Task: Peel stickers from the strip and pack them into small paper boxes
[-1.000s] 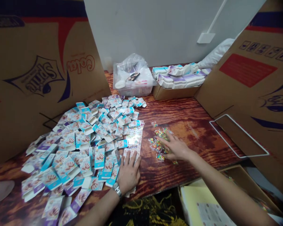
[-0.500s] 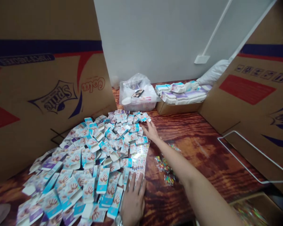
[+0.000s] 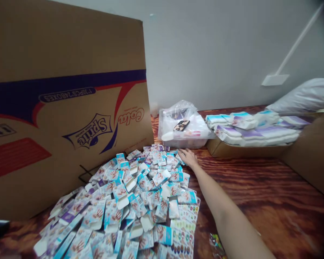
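The fingertips of the person's right hand rest on the far end of a heap of flat, unfolded paperboard box blanks, white and turquoise and printed with a red hand. The fingers lie long and close together, palm down, with nothing visibly held between them. The wrist and bare forearm slant from the near right edge of the view up toward the far left, and the arm is cut off by the bottom edge. The heap spreads over a red-brown wood-grain table, its long axis running from near left to far right and narrowing at the far end; its near part runs out of view. Along its near right side lie glossy sheets printed with rows of coloured ovals, partly covered by the blanks. Just beyond the fingers stands a clear plastic bin stuffed with a crumpled bag and white items too jumbled to make out. Farther right, white-and-purple packets sit on a low cardboard tray. A large brown Sprite carton panel leans upside down along the left.
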`<state>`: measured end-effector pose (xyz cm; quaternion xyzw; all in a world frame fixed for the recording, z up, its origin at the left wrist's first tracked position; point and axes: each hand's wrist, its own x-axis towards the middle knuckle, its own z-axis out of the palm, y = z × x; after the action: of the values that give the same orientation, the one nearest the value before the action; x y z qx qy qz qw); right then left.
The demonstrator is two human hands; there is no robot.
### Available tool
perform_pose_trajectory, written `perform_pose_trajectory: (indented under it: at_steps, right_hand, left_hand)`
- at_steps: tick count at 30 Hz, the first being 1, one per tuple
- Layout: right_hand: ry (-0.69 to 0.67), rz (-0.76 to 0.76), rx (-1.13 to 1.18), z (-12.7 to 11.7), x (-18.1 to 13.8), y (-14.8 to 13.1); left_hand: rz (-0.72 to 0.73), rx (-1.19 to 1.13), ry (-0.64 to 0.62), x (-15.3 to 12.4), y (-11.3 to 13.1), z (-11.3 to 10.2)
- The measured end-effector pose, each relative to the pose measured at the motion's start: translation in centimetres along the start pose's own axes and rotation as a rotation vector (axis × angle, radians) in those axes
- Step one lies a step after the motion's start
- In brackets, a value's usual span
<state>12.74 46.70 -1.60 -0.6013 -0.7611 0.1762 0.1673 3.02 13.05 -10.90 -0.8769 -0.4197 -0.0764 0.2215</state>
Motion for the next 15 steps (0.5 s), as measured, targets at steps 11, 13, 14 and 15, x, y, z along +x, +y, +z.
perform_pose_trajectory:
  at_steps: [11, 13, 14, 15]
  right_hand:
    - [0.013, -0.097, 0.088, 5.2, -7.3, -9.7]
    - [0.015, -0.098, 0.097, 5.9, -8.3, -11.6]
    - [0.012, -0.101, 0.1, 6.2, -8.7, -12.4]
    - [0.007, -0.105, 0.101, 6.5, -9.1, -13.1]
  left_hand:
    - [-0.451, 0.12, 0.469, -2.8, 7.7, -1.7]
    - [-0.433, 0.084, 0.348, -3.1, 7.3, -3.2]
    - [-0.412, 0.078, 0.292, -3.1, 6.9, -4.0]
    - [-0.393, 0.071, 0.237, -3.2, 6.5, -4.9]
